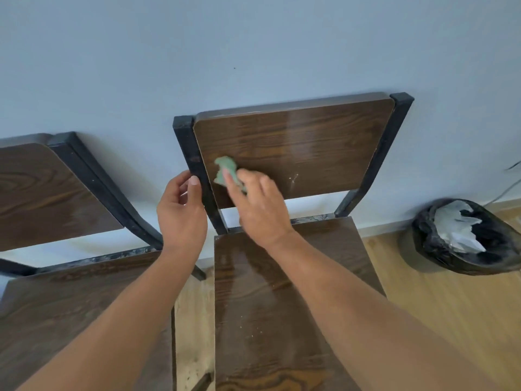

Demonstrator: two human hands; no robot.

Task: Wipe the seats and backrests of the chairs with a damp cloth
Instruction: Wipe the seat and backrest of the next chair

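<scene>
At the left stands a second chair (pixel 56 193) with a wood-grain seat and backrest. Beside it, the left hand (pixel 180 213) curls around the black left post (pixel 194 165) of the middle chair's backrest (pixel 296 148), fingers closed on it. The right hand (pixel 259 207) presses a green cloth (pixel 224 170) flat against the backrest's lower left corner, above the seat (pixel 267 306); a black-lined bin (pixel 465 235) sits on the floor at the right.
</scene>
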